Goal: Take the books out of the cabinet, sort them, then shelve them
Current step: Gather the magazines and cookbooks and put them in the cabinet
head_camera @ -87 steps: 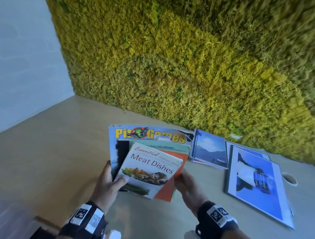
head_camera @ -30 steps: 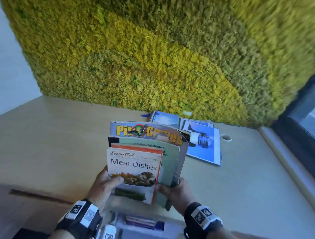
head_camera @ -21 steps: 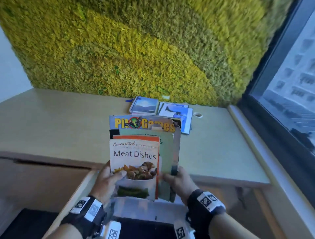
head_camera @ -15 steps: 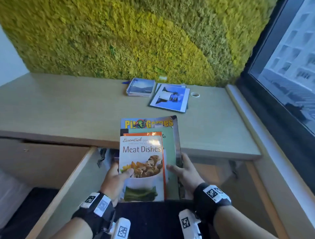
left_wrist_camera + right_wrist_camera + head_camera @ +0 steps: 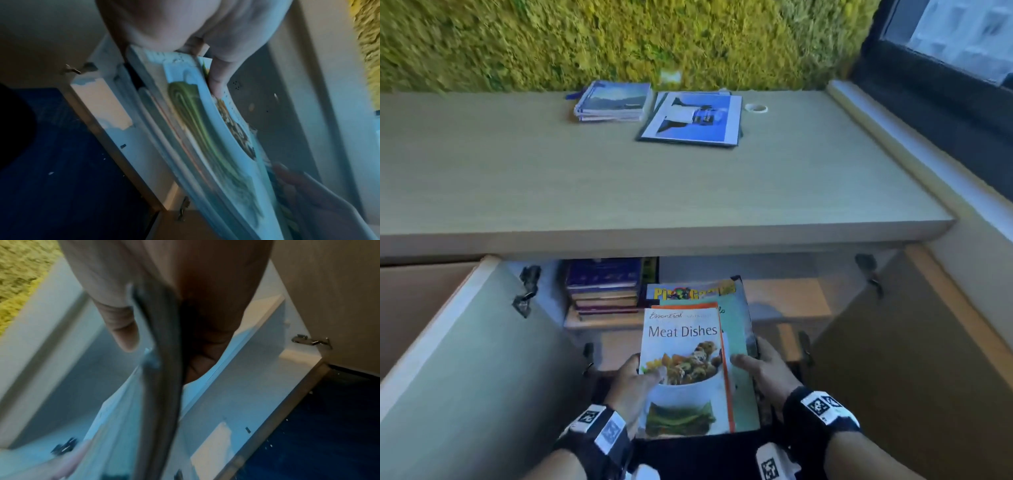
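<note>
Nearest, the left hand [image 5: 631, 383] and the right hand [image 5: 765, 371] hold a fanned stack of books [image 5: 717, 346] between them, just in front of the open cabinet [image 5: 787, 301] and below the edge of its top. The left thumb lies across the cover of the front book, "Meat Dishes" [image 5: 683, 370], with the fingers curled behind the stack; the left wrist view shows the thumb [image 5: 219, 81] pressed on the cover edge. The right thumb rests on the front of the stack's right side and the fingers wrap behind, as the right wrist view shows, with the dark edge of the stack pinched between thumb [image 5: 121, 324] and palm. That view is blurred, so how far the fingers spread I cannot tell.

Behind "Meat Dishes" sit an orange-edged book, a pale green one and, at the back, the "Pit Games" magazine [image 5: 695, 291].

Both cabinet doors stand open, the left door [image 5: 469, 342] and the right door [image 5: 900, 342] swung towards the near side. Inside, at the left of the shelf, lies a flat pile of dark books [image 5: 604, 287].

Farther off, on the countertop [image 5: 619, 178] near the moss wall [image 5: 619, 37], rest a spiral notebook pile [image 5: 613, 101] and, just to its right, a blue-covered folder [image 5: 691, 118], with a small white ring [image 5: 756, 108] beside it. A window [image 5: 955, 37] is at the far right.
</note>
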